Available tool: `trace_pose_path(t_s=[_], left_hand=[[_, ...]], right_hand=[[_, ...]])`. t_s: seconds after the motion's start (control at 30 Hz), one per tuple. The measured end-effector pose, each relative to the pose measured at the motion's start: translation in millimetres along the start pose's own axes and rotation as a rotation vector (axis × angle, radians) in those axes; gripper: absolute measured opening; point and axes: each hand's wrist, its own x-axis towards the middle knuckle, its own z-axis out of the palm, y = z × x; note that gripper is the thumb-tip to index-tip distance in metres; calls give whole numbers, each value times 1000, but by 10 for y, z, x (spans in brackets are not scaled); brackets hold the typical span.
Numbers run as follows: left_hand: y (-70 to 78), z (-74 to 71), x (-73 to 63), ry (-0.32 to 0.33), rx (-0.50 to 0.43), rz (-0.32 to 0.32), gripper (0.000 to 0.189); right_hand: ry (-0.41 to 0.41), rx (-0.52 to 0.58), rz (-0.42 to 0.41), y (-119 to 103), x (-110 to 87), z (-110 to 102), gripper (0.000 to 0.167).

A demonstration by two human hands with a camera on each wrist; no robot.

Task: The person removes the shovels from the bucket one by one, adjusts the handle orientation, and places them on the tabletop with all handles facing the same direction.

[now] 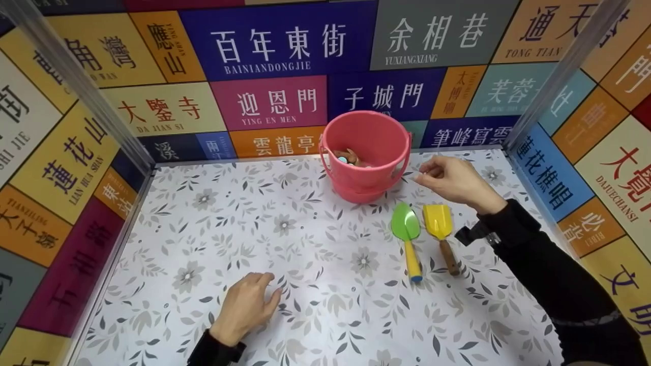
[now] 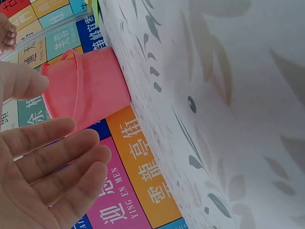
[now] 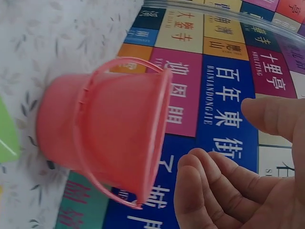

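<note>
Now the right hand (image 1: 452, 180) hangs just right of the pink bucket (image 1: 362, 174), fingers loosely bent, thumb apart, gripping nothing! That bucket stands at the far side of the flowery table (image 1: 315, 284), small bits (image 1: 350, 157) inside. Nearer, a green trowel (image 1: 405, 223) lies left of a yellow shovel (image 1: 438, 221); near left, the left hand (image 1: 247, 305) is relaxed, unfilled.

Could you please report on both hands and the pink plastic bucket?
Left hand empty. Right hand empty, beside pink plastic bucket. Bucket upright, small items inside. Nothing visible between them.
</note>
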Motion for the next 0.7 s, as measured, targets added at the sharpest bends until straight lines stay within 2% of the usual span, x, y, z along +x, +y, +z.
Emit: trace_pose_path(t_s=[0.13, 0.3, 0.53, 0.7], left_hand=[[29, 33, 31, 17, -4, 23, 22], [81, 82, 65, 35, -8, 47, 21], [138, 138, 101, -15, -52, 43, 21], [141, 168, 127, -44, -84, 24, 22]], right_hand=[[36, -16, -14, -172, 181, -31, 49], [36, -44, -13, -357, 474, 7, 46], [10, -68, 34, -472, 895, 144, 49], [14, -97, 49, -491, 1156, 312, 35]])
